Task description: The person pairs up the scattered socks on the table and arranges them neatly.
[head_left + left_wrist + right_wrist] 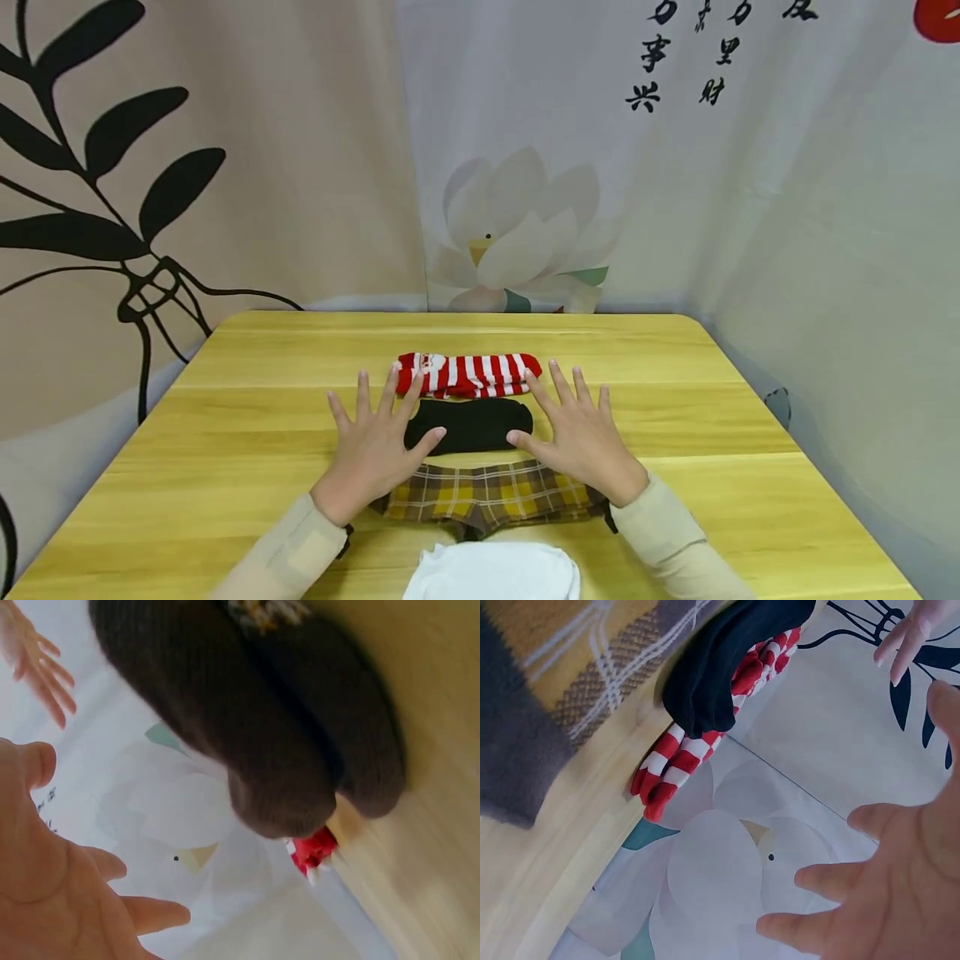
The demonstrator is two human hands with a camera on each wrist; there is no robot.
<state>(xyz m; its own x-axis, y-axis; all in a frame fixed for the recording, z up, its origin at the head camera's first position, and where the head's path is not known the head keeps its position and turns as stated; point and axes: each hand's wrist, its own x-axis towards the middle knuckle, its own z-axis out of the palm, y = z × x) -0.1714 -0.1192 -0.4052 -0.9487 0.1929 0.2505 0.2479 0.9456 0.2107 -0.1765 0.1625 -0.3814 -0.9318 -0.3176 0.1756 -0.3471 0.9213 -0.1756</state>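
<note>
My left hand (371, 454) and right hand (585, 442) hover over the table with fingers spread, palms down, holding nothing. Between and beyond them lie red-and-white striped socks (480, 377), folded flat side by side, and a black pair of socks (472, 427) just nearer. Closer to me are yellow-brown plaid socks (487, 496) with dark ends, partly hidden under my wrists. In the left wrist view their dark brown ends (285, 757) loom large; the right wrist view shows the black socks (705, 682) overlapping the striped pair (675, 761).
A white folded cloth item (495, 575) lies at the front, cut off by the frame's lower edge. The wooden table (225, 467) has rounded far corners. Behind it hangs a light curtain (315, 150) printed with leaves, a lotus and characters.
</note>
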